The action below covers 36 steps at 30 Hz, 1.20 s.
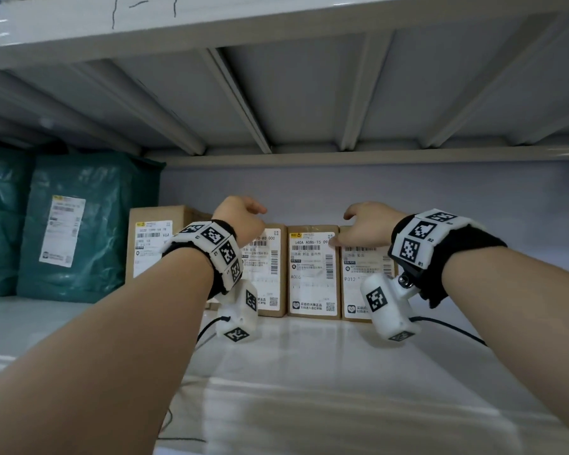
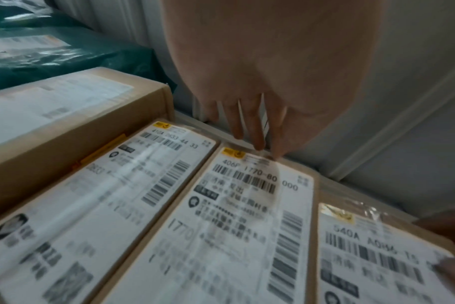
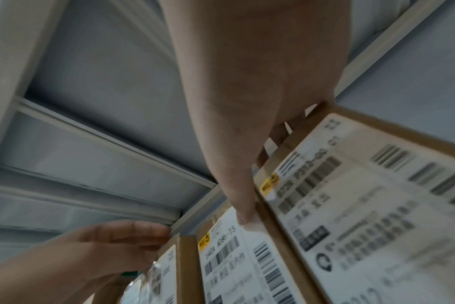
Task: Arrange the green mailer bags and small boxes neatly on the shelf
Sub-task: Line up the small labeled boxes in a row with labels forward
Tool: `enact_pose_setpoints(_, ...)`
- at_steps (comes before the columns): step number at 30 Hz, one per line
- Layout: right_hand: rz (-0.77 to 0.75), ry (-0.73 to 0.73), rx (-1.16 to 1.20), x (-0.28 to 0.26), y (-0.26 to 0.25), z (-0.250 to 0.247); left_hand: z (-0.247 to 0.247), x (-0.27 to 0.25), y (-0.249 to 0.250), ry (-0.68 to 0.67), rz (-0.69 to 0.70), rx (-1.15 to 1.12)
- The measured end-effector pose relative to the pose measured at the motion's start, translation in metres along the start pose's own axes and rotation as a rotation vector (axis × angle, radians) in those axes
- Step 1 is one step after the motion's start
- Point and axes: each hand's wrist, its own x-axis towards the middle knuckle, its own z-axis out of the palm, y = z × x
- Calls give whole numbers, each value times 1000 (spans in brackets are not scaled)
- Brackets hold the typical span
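Note:
Several small brown boxes with white labels stand upright in a row at the back of the white shelf (image 1: 309, 372). My left hand (image 1: 247, 215) is open, its straight fingertips (image 2: 257, 144) touching the top back edge of the second small box (image 2: 234, 226). My right hand (image 1: 355, 224) holds the top of the rightmost box (image 1: 358, 284): fingers hooked over its top edge, thumb (image 3: 244, 205) pressed on the front at the seam with the middle box (image 1: 312, 274). Two green mailer bags (image 1: 76, 224) stand upright at the left.
A taller brown box (image 1: 151, 238) stands between the bags and the small boxes. The upper shelf's ribbed underside (image 1: 243, 110) hangs low over my hands. Black cables (image 1: 447, 326) trail from the wrist cameras across the shelf. Bare shelf surface lies in front of the boxes.

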Motion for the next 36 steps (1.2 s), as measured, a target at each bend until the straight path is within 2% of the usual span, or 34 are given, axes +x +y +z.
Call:
enact_pose_setpoints(8,-24,-110,-96,9,-36,4,-1,14,11,-326,198,148)
enact_pose_setpoints(11,-32,-131,-130,6,-40,2,4,15,10,-378,244,186)
enact_pose_setpoints(19,29,-114,-125,-2,-47,-2,6,18,4,-364,325,168)
enact_pose_setpoints(24,88,-105,-120,-1,-51,-4,3,25,-3,-366,330,159)
enact_pose_setpoints(28,131,-32,-110,-6,-44,-13,-13,36,-11,-368,299,92)
enact_pose_setpoints(32,186,-3,-131,-15,-48,-21,-35,48,-22,-269,245,78)
enact_pose_setpoints(36,108,8,-109,-10,-79,-17,-60,55,-35,-158,184,110)
